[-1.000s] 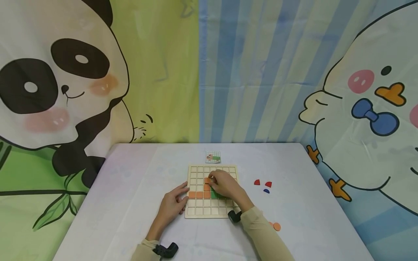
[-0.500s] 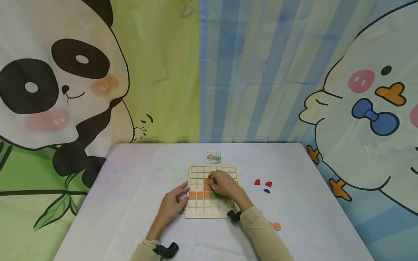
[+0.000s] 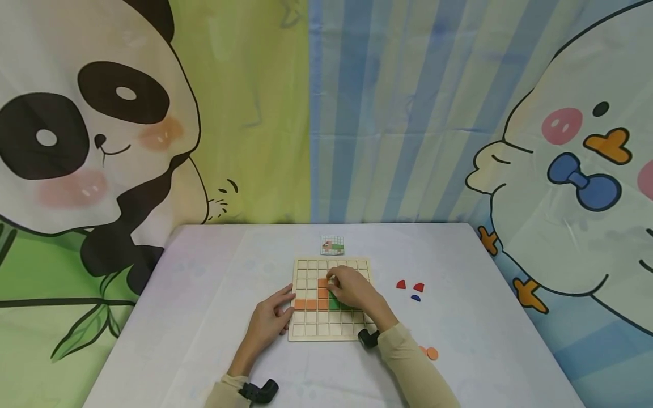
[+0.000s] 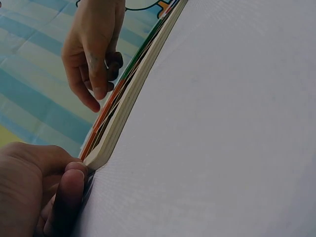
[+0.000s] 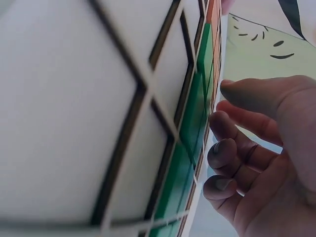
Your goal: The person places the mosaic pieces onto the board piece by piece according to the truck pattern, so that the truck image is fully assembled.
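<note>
A pale wooden grid board (image 3: 306,331) lies on the table with orange square tiles (image 3: 311,305) and green tiles (image 3: 334,304) in its cells. My left hand (image 3: 267,320) holds the board's left edge, its fingertips right at the edge in the left wrist view. My right hand (image 3: 353,287) is over the middle of the board, beside the upper orange tile (image 3: 323,282) of a short column. In the right wrist view, thumb (image 5: 247,94) and index finger stand apart with nothing seen between them, the other fingers loosely curled. The palm hides part of the green row.
A small picture card (image 3: 333,245) lies behind the board. To the right are two red pieces (image 3: 401,284) and a blue half-round piece (image 3: 415,298). Orange round pieces (image 3: 432,353) lie by the right sleeve (image 3: 415,362). Printed curtains (image 3: 388,113) hang behind the table.
My right fingers have drawn slightly right of the upper orange tile, which shows more fully. The left hand stays at the board's edge.
</note>
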`<action>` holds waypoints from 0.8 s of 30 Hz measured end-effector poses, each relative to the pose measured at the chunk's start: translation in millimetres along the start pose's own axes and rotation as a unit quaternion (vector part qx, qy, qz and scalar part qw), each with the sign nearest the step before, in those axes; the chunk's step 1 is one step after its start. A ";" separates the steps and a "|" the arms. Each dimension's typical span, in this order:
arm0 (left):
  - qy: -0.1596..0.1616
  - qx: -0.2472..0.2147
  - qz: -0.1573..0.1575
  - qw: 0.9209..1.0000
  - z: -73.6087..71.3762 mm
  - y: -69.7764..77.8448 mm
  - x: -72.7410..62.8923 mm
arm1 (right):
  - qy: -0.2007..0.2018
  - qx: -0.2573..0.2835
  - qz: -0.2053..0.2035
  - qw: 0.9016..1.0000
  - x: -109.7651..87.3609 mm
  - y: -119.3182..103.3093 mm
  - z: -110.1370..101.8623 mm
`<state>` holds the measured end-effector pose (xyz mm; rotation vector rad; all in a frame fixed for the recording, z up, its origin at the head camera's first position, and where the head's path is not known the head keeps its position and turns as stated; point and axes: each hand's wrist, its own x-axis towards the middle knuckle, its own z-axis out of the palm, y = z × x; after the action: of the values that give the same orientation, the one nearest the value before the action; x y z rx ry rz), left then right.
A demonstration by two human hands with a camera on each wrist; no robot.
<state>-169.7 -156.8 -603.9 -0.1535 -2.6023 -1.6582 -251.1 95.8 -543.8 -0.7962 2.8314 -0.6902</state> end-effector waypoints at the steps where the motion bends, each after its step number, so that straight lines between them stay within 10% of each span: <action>1: 0.000 0.000 0.001 1.000 0.0 -0.2 0.0 | 0.002 0.002 0.004 1.000 -1.8 0.1 -2.0; 24: 0.000 0.004 0.004 1.000 -1.1 1.3 -0.5 | 0.048 -0.014 0.114 0.992 -65.9 80.5 -47.4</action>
<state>-169.1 -157.3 -602.3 -0.1631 -2.6058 -1.6455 -243.2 209.8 -539.0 -0.4436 2.9589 -0.6729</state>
